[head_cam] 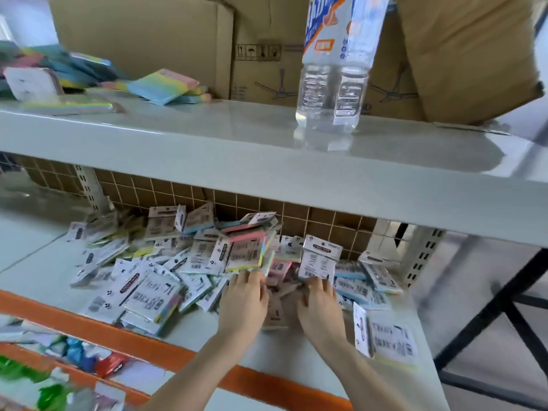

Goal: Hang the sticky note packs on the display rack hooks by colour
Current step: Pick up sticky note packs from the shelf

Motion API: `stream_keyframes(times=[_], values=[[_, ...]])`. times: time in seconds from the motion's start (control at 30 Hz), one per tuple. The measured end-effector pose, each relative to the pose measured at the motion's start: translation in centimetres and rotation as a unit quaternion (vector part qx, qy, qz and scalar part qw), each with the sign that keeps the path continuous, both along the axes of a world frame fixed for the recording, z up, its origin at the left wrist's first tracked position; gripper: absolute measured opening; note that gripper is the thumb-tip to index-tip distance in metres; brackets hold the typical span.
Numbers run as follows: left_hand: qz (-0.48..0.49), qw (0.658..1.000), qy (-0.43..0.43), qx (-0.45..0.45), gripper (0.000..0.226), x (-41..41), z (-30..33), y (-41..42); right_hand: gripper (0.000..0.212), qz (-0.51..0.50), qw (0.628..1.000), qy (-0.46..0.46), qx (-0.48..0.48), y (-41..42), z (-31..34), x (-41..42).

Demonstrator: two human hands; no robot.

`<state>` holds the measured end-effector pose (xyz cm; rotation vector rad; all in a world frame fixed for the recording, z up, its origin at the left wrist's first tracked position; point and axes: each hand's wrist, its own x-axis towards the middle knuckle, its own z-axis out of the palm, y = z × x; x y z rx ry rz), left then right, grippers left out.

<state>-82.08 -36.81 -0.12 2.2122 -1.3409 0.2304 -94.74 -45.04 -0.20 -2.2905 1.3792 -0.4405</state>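
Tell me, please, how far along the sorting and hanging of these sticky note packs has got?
Nothing looks hung yet: no display hooks show in this view. In hand: the left hand holds a multicolour pack, and the right hand lifts a white-carded pack. Left to do: almost everything, since the heap of packs lies unsorted on the lower shelf.

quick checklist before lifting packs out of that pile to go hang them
1. Left hand on a pack: ok, fingers at the multicoloured pack.
2. Right hand grip: ok, pinching the upright white-backed pack.
3. Pack colour known: cannot tell for the right one, its back faces the camera.
4. Hang holes intact: cannot tell.
5. Rack hooks in view: not ok, none visible.
6. Upper shelf overhead clearance: ok.
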Motion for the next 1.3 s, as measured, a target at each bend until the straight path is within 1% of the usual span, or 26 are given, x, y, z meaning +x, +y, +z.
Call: stream_keyframes(times=[0.07, 0.17, 0.3, 0.43, 0.53, 0.63, 0.73, 0.87, 0.97, 1.03, 1.13, 1.2, 1.23, 1.27, 1.3], values=[[-0.012, 0.999, -0.029, -0.021, 0.028, 0.8, -0.2, -0.6, 0.044, -0.025, 0.999, -0.011, -0.021, -0.2, 0.3, 0.3], [-0.029, 0.997, -0.070, -0.013, 0.047, 1.6, 0.1, -1.2, 0.044, -0.060, 0.997, -0.003, -0.040, -0.9, 0.6, 0.4], [-0.061, 0.994, -0.089, -0.011, 0.058, 2.4, -0.5, -1.8, 0.047, -0.081, 0.996, 0.012, -0.027, -1.8, 0.2, 0.6], [-0.069, 0.992, -0.096, -0.045, 0.057, 2.9, -1.6, -1.9, 0.049, -0.070, 0.996, 0.044, -0.016, -1.9, -0.8, 0.6], [-0.070, 0.990, -0.102, -0.063, 0.053, 3.0, -2.1, -1.8, 0.047, -0.067, 0.995, 0.064, -0.044, -1.5, -1.7, 0.6], [-0.070, 0.989, -0.101, -0.077, 0.048, 3.2, -2.3, -1.8, 0.051, -0.075, 0.991, 0.091, -0.070, -1.0, -2.7, 0.6], [-0.073, 0.989, -0.099, -0.081, 0.044, 3.5, -2.2, -1.8, 0.049, -0.082, 0.989, 0.085, -0.092, -0.6, -3.6, 0.7], [-0.097, 0.983, -0.054, -0.147, 0.027, 3.8, -2.3, -1.5, 0.059, -0.092, 0.981, 0.129, -0.112, -0.7, -3.2, 1.2], [-0.116, 0.976, -0.034, -0.183, 0.026, 4.1, -2.0, -1.1, 0.064, -0.080, 0.980, 0.122, -0.136, -1.4, -2.0, 1.9], [-0.135, 0.970, -0.017, -0.199, 0.027, 4.1, -1.2, -0.8, 0.068, -0.050, 0.985, 0.117, -0.117, -1.9, -1.6, 2.4], [-0.157, 0.960, 0.028, -0.229, 0.031, 4.0, 0.2, -0.4, 0.062, -0.029, 0.987, 0.114, -0.108, -2.3, -1.0, 2.5], [-0.143, 0.961, 0.058, -0.230, 0.026, 4.0, 0.7, -0.2, 0.055, -0.028, 0.984, 0.122, -0.124, -2.4, -0.8, 2.3], [-0.133, 0.962, 0.079, -0.226, 0.022, 4.0, 0.8, 0.0, 0.050, -0.028, 0.984, 0.122, -0.131, -2.4, -0.7, 2.2], [-0.126, 0.961, 0.111, -0.222, 0.022, 3.8, 1.0, 0.1, 0.046, -0.027, 0.984, 0.115, -0.133, -2.5, -0.6, 2.1], [-0.120, 0.956, 0.149, -0.222, 0.028, 3.6, 1.2, 0.2, 0.042, -0.028, 0.986, 0.105, -0.128, -2.6, -0.5, 2.0]])
